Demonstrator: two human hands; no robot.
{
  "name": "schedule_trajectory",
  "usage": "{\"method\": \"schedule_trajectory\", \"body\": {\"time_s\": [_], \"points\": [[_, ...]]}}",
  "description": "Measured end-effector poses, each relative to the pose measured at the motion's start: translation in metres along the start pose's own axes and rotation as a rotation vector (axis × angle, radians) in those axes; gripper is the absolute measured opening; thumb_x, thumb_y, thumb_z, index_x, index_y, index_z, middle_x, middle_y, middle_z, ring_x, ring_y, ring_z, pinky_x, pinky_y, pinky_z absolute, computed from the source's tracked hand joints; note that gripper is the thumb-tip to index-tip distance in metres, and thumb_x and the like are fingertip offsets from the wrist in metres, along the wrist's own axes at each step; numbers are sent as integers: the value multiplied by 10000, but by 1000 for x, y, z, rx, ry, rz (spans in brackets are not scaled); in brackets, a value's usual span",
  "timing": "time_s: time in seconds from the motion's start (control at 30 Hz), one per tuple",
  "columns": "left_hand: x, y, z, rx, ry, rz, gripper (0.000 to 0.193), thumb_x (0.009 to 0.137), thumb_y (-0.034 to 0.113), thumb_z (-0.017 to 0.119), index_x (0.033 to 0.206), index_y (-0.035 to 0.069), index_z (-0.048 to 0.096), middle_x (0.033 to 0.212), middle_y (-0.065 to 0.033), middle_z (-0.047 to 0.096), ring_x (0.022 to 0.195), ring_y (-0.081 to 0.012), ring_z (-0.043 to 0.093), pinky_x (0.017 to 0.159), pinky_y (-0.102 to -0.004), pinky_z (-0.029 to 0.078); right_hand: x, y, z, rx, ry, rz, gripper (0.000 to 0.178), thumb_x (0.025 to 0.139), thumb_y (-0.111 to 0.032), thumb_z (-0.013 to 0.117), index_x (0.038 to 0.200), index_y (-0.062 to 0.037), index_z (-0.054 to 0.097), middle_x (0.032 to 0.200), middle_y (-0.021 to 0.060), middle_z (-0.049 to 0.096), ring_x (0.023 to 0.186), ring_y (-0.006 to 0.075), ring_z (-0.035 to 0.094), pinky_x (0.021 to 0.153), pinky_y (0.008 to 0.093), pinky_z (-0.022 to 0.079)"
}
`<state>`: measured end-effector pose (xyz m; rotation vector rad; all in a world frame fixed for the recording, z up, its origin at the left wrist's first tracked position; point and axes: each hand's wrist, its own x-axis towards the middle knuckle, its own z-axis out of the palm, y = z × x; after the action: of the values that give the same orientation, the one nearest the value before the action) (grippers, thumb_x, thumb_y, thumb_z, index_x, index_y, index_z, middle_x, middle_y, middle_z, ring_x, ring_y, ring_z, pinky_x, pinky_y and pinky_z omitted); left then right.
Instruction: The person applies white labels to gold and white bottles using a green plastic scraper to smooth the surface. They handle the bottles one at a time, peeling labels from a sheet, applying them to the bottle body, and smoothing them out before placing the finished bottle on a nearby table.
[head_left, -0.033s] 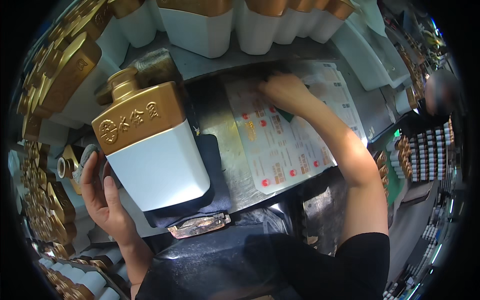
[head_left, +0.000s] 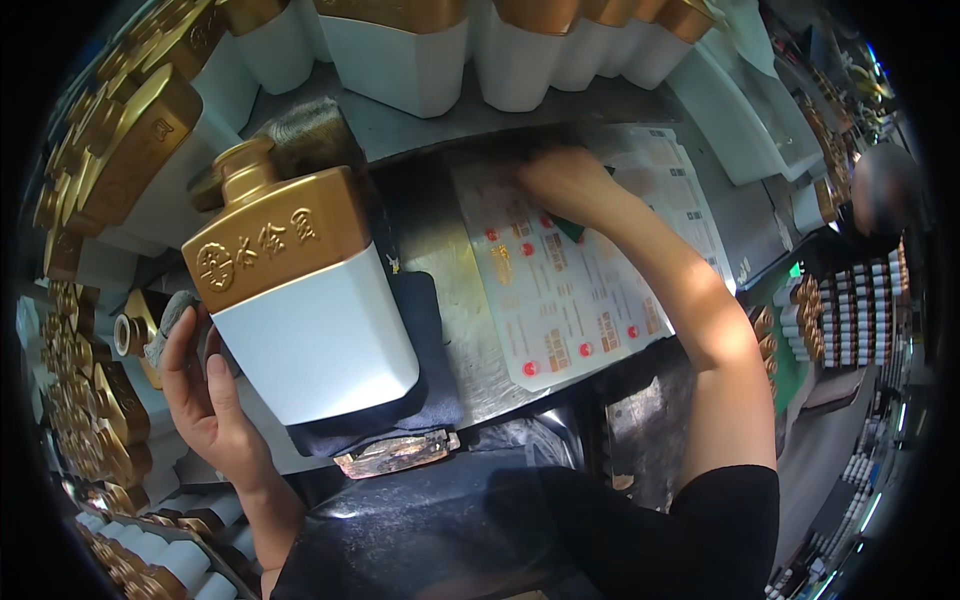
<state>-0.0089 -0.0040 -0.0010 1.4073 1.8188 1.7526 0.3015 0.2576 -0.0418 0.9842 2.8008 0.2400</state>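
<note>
Gold-and-white ceramic-looking bottle point(head_left: 300, 300), head view, item one: square-shouldered flask with a gold upper part bearing raised emblems, a short gold neck and a glossy white lower body. It lies tilted on a dark cloth pad point(head_left: 420, 390) on the grey metal worktop point(head_left: 440, 250), neck pointing up and left. Left hand point(head_left: 205, 395) sits at the bottle's lower left edge, fingers loosely curled and partly open, thumb against the white side; it steadies more than it grips. A grey rag point(head_left: 170, 320) is bunched just above those fingers.

Item two: sheet of printed labels point(head_left: 570, 290), pale backing with rows of gold panels and red dots, flat on the worktop to the right of the bottle. Right hand point(head_left: 565, 180) rests on the sheet's upper part, fingers bent down onto the paper; whether they pinch a label cannot be told. A small green thing shows under the wrist, kind unclear.

Surroundings: further white-and-gold bottles point(head_left: 400, 50) ranked along the far edge, gold stoppered pieces point(head_left: 90, 400) crowded down the left rim.

Handling note, by judgement: the bottle is likely heavy, rigid and breakable, its glazed white faces slippery; best held by both flat sides or the shoulder, not the neck. The label sheet is light, limp and easily creased.
</note>
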Motion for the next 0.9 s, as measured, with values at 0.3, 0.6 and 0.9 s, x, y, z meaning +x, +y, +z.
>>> {"method": "schedule_trajectory", "body": {"time_s": [0.3, 0.6, 0.9], "points": [[-3, -7, -1, 75, 79, -82, 329, 988, 80, 495, 1294, -26, 554, 1248, -125, 605, 1158, -188, 569, 1031, -336, 417, 30, 15, 21, 711, -20, 11, 223, 945, -241, 585, 1068, -74, 666, 1017, 126, 697, 956, 283, 673, 872, 366, 515], [-2, -9, -5, 24, 67, -52, 280, 996, 29, 477, 1253, -30, 571, 1257, -134, 601, 1142, -199, 586, 1051, -350, 435, 32, 7, -11, 511, -133, 8, 266, 844, -298, 705, 1011, -97, 658, 986, 119, 688, 977, 302, 654, 828, 405, 510], [-10, -9, -17, -30, 70, -48, 267, 997, 22, 480, 1239, -14, 587, 1244, -127, 619, 1145, -202, 592, 1019, -333, 447, 33, -12, 8, 94, -26, 22, 139, 788, -221, 697, 871, -110, 689, 904, 110, 688, 896, 284, 669, 728, 399, 543]]}}
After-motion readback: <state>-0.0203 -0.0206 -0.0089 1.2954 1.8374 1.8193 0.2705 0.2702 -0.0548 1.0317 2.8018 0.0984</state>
